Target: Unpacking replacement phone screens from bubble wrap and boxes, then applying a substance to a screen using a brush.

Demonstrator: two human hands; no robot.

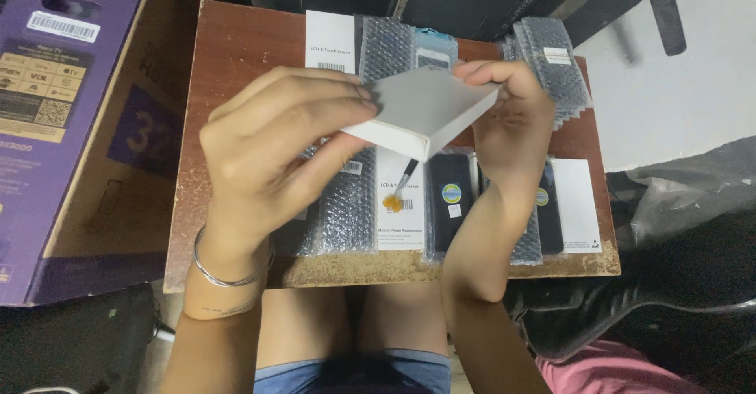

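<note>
My knees sit just below the near edge of the small wooden board [236,63] that serves as my table. Above it I hold a flat white box [425,107] between both hands, tilted, its long side running from lower left to upper right. My left hand [276,138] is closed on the box's near left end, fingers across the top and thumb beneath; a thin metal bangle [228,272] circles that wrist. My right hand [512,118] grips the far right corner, fingers curled over the edge.

Under the box, along the board's near edge, lie bubble-wrapped sleeves [346,213], a white card package [400,205] with an orange spot and a barcode, and dark phone screens [450,197] bearing small round green-and-yellow stickers. A white package [579,201] lies at the right end.

Farther back stand another white barcode package [331,40] and a stack of bubble wrap pouches [551,59]. On the left a large purple carton [55,87] carries a white barcode label and a yellow panel.
</note>
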